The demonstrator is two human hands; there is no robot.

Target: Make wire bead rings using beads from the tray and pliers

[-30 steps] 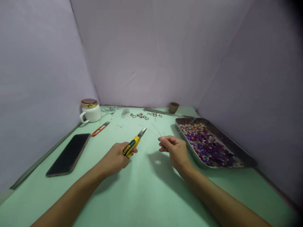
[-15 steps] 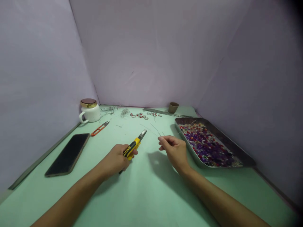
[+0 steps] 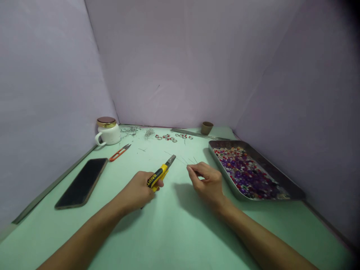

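Observation:
My left hand (image 3: pixel 144 186) is wrapped round pliers (image 3: pixel 159 175) with yellow and black handles. Their metal jaws point up and to the right, toward the middle of the table. My right hand (image 3: pixel 206 182) pinches thin wires (image 3: pixel 180 159) between thumb and fingertips. The wire ends stick out up and to the left, past the plier tips; whether any touches the jaws I cannot tell. Just right of this hand lies a metal tray (image 3: pixel 225 174) full of purple, red and clear beads (image 3: pixel 247 172).
At the left lie a phone (image 3: pixel 83 183) and orange thread snips (image 3: pixel 120 153), with a lidded white mug (image 3: pixel 109 134) behind. Along the back are wire scraps (image 3: pixel 131 130), small beaded rings (image 3: pixel 166 137), a bundle of straight wires (image 3: pixel 194 133) and a brown cup (image 3: pixel 207 128).
My right hand has turned slightly, and the wires in it now point at a different angle. My left hand keeps the pliers almost where they were.

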